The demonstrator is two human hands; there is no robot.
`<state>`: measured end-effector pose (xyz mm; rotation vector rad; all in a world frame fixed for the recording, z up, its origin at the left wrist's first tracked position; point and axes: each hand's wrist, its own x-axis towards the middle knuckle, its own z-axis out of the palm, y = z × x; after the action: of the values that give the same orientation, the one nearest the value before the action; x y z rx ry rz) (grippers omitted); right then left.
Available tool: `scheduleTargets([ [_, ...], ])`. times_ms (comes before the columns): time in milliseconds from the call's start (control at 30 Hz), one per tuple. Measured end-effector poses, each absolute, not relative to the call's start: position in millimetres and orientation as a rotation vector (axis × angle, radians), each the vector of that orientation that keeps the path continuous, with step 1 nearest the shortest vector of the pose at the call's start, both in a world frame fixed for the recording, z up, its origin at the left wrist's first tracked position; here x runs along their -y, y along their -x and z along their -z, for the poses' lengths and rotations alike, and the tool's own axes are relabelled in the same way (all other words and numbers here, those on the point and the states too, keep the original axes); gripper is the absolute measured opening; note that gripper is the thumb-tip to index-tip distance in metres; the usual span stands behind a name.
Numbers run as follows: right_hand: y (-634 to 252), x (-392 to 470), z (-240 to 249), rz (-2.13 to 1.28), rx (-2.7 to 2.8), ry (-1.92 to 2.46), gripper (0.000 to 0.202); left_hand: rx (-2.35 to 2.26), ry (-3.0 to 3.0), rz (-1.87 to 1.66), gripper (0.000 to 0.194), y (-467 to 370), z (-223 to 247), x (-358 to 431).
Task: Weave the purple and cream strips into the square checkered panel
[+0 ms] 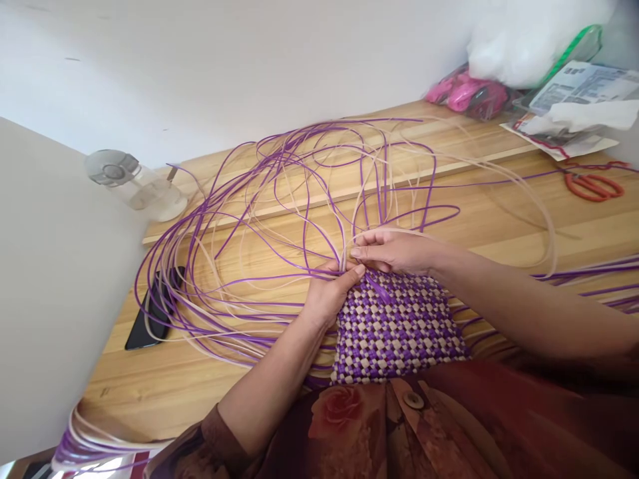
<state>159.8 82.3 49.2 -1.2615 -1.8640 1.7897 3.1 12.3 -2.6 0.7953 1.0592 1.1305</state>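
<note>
A purple and beige woven panel (pixel 399 326) lies on the table edge against my body, with long loose strands (pixel 200 219) fanning out from its sides and far edge. At its far left corner my left hand (pixel 332 286) pinches the weave and some strands, thumb on top. Just to the right, my right hand (pixel 389 251) is closed in a pinch on a pale strand at the far edge. A short purple strand end (pixel 379 289) lies over the weave below the fingers. The fingertips partly hide where the strands cross.
Orange-handled scissors (pixel 594 186) lie at the right. Behind them are papers (pixel 582 90) and a bag of pink material (pixel 469 93). A black phone (pixel 154 313) sits at the left under strands, and a clear bottle with a grey lid (pixel 134 183) is by the wall.
</note>
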Motion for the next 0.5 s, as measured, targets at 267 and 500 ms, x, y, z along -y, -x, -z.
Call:
scheduleTargets([
  [267,-163,-84,-42,-1.863,1.857,1.268,0.033,-1.06,-0.846,-1.142,0.027,-3,2,-12],
  [500,-150,-112,-37,-1.293,1.931,1.516,0.029,-1.095,-0.811,-1.138,0.028,-4,-1,-10],
])
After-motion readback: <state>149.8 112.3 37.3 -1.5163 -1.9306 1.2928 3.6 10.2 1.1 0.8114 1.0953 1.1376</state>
